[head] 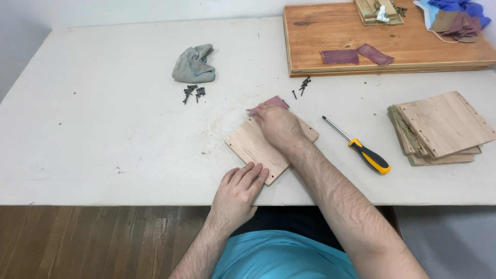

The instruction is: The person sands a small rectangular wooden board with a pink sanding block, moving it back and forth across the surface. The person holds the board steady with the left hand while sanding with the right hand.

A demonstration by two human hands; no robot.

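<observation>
— What is the head camera showing on the white table?

— A small square wooden panel is lying flat near the front edge, turned like a diamond, one corner pointing toward the person and the opposite one away. It has no real long axis; its diagonal is running roughly straight out from the body.

— And the hands?

— The right hand is pressing down on the panel's far half, fingers curled over a reddish sheet of sandpaper that is sticking out past the far corner. The left hand is lying flat and open, holding nothing, fingertips bracing the near corner.

— Which hand is nearer the sandpaper?

— The right; it is lying directly under that palm. How firmly the fingers are pinching it I cannot quite tell, since the hand is blurring.

— Anything else nearby?

— A yellow-handled screwdriver is lying to the right, tip pointing up-left, beside a stack of similar panels; dark screws and a grey rag are sitting farther back.
</observation>
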